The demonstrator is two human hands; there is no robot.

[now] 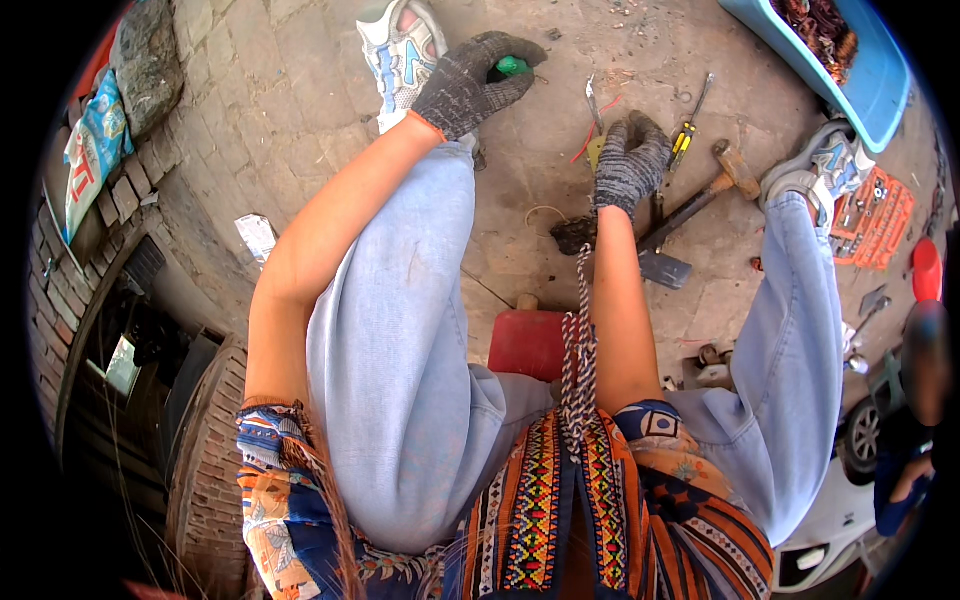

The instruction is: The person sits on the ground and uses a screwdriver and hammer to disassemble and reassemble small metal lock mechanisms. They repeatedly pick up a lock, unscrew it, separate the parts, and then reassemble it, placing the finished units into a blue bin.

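One small green piece (513, 66), upper centre of frame, gripped in the curled left hand (480, 85). Work looks underway; no finished result shows, and how much is left can't be told. Piece partly hidden: longer axis seems to run sideways, leading end unclear. Right hand (633, 160), right of upper centre, fingers bent beside a pliers-like tool (592, 104); whether gripping, can't tell.

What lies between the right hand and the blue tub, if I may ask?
The head view shows a yellow-handled screwdriver and the hammer head there.
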